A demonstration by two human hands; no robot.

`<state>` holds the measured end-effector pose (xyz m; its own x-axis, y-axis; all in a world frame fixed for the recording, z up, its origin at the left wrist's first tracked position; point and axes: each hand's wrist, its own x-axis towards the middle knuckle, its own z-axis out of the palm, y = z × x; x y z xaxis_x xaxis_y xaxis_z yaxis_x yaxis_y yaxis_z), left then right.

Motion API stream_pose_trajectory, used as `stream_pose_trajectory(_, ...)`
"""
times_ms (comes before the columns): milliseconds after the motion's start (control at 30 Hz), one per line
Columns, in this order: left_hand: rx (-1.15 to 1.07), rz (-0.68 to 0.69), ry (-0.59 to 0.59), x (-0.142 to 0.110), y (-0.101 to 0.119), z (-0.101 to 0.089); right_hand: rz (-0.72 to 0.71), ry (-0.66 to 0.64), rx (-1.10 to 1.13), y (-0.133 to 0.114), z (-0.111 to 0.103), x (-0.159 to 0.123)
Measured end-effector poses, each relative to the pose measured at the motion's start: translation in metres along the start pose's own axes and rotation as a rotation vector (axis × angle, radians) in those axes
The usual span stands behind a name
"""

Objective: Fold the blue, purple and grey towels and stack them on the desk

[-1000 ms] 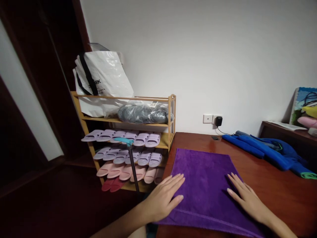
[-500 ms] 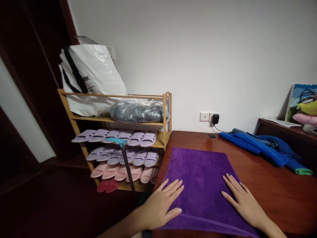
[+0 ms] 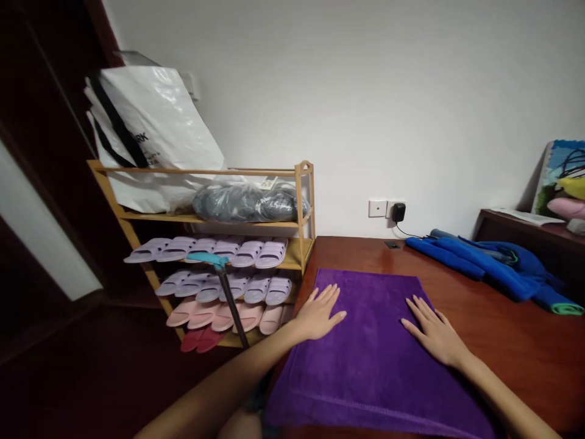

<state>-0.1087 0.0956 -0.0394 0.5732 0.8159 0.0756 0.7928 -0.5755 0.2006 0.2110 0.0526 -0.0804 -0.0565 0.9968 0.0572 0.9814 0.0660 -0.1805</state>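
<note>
A purple towel [image 3: 372, 353] lies spread on the reddish-brown wooden table [image 3: 503, 332], with a stitched hem across its near end. My left hand [image 3: 319, 311] rests flat on the towel near its left edge, fingers stretched out towards the far end. On the opposite side, my right hand [image 3: 432, 332] lies on the towel's right edge with its fingers spread. Neither hand grasps anything. The towel's far edge is straight and flat on the tabletop.
Rolled blue towels [image 3: 484, 262] lie at the table's back right. A black plug [image 3: 399, 212] sits in the wall socket. Left of the table stands a wooden shoe rack [image 3: 305, 207] with several slippers [image 3: 272, 253] and a white bag [image 3: 155, 122]; a blue-topped handle [image 3: 208, 258] leans before it.
Both hands have slid away from me along the towel, the left one farther. They stay flat. The camera view has shifted slightly.
</note>
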Motion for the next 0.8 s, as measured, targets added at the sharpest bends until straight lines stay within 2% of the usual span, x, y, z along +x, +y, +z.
stream_pose_trajectory(100,0.030,0.015,-0.025,0.015,-0.019,0.013,-0.003,-0.016,-0.024,0.004,0.007,0.009)
stream_pose_trajectory(267,0.057,-0.006,-0.005,0.033,-0.037,0.015,-0.016,0.001,-0.020,0.008,0.008,0.036)
stream_pose_trajectory(467,0.078,-0.038,-0.003,0.052,-0.047,0.018,-0.038,-0.016,-0.006,0.011,0.006,0.063)
stream_pose_trajectory(800,0.078,-0.049,0.008,0.067,-0.053,0.017,-0.032,-0.013,0.010,0.014,0.003,0.074)
